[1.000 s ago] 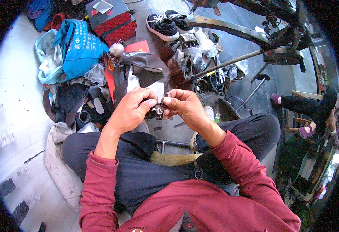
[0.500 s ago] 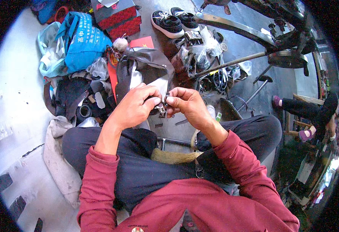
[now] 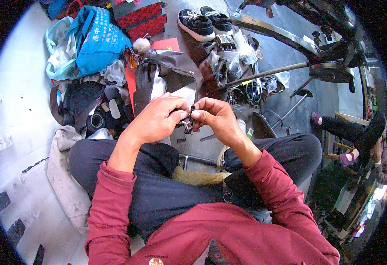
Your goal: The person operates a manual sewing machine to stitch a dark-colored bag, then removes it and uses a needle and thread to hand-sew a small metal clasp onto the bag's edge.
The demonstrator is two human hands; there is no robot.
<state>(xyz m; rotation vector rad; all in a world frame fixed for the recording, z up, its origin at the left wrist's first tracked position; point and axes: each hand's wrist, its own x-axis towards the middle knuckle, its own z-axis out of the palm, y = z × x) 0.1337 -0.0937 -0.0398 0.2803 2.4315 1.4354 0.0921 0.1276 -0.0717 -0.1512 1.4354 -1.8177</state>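
Silvery metal and something dark make up the small piece (image 3: pixel 188 127) at the fingertips, at four o'clock from the left hand (image 3: pixel 159 117) and eight o'clock from the right hand (image 3: pixel 216 116). Both hands are curled nearly closed, pinching it between thumb and forefinger (the fingers cover much of its shape). Just beyond, toward twelve o'clock, lies a dark, pale-lined bag (image 3: pixel 175 59), its near edge hidden by the hands. Farther out at eleven, red-sided boxes (image 3: pixel 145 24) are cut off by the upper edge; at three, another person's legs (image 3: pixel 344 124) show.
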